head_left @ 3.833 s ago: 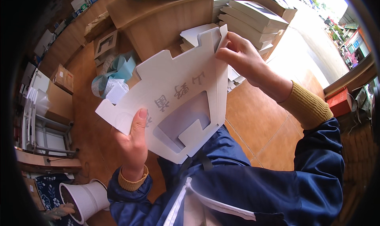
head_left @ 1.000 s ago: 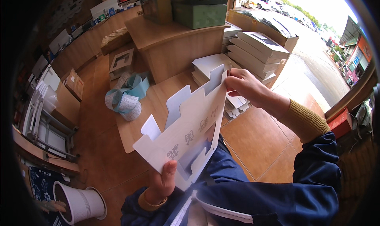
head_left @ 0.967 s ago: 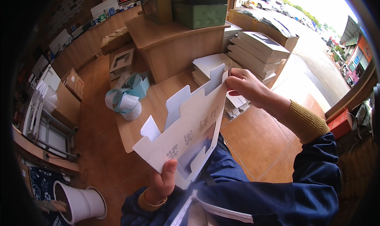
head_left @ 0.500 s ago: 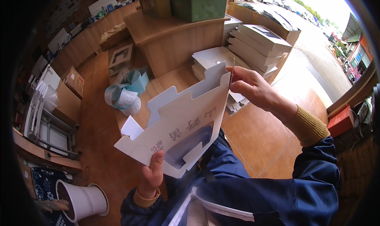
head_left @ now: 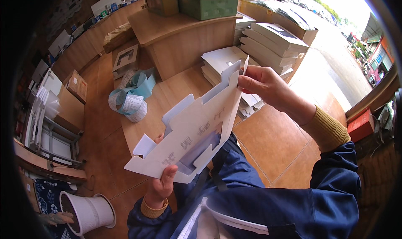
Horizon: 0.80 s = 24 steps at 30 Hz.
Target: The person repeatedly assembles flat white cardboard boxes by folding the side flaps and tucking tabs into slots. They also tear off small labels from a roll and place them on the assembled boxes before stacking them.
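A partly folded white cardboard box (head_left: pixel 201 128) with dark printed characters and a clear window is held tilted over my lap. My left hand (head_left: pixel 162 184) grips its lower left edge, thumb on the printed face and fingers behind it; a fingertip shows past the upper edge. At the top right corner my right hand (head_left: pixel 261 82) pinches an upright end flap between thumb and fingers. Several side flaps stand up along the far edge, and a small folded flap (head_left: pixel 144 145) sticks up at the left end. The box's inside is mostly hidden.
Past the box stands a wooden bench (head_left: pixel 161 103) with a roll of labels (head_left: pixel 136 109) and light-blue ribbon (head_left: pixel 143 85). Stacks of flat white boxes (head_left: pixel 276 42) lie to the right. A white plant pot (head_left: pixel 90 214) stands at lower left, a red box (head_left: pixel 361 126) at far right.
The box has tilted, so its printed face looks narrower. My right hand has shifted slightly left along with the end flap; a fingertip of my left hand now shows behind the box.
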Available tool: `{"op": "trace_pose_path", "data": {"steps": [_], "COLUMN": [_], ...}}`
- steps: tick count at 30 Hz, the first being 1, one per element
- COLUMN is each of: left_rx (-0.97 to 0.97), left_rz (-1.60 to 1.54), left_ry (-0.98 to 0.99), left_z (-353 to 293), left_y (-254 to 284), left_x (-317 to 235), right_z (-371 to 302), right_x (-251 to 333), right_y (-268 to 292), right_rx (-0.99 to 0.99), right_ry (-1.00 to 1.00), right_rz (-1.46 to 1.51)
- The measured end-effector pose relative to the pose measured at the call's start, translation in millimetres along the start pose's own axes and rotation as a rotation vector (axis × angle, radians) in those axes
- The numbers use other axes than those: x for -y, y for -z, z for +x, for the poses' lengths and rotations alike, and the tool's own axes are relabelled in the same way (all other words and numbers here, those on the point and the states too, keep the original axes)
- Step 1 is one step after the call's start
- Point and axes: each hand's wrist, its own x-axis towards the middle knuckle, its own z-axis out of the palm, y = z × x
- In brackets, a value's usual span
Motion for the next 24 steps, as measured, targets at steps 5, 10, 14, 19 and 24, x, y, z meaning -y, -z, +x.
{"op": "trace_pose_path", "data": {"steps": [5,10,14,19,24], "left_rx": [-0.037,-0.192,-0.296,-0.396,-0.480], "left_rz": [-0.038,-0.144,-0.166,-0.189,-0.226], "left_ry": [-0.025,-0.024,0.037,0.166,0.020], "left_z": [2.1,2.2,12.3,35.0,63.5], "left_y": [-1.6,4.9,23.0,31.7,13.5], "left_x": [2.0,10.3,30.4,44.9,41.0], "right_z": [-2.9,-12.5,-29.1,-40.6,-42.4], "right_x": [2.4,14.0,25.3,12.0,-35.5], "right_y": [-1.0,-0.1,0.2,-14.8,-73.8], "right_rx": [0.050,0.186,0.384,0.293,0.143], "right_ry": [0.024,0.051,0.182,0.153,-0.091], "right_rz": [0.008,-0.076,0.029,0.351,0.217]}}
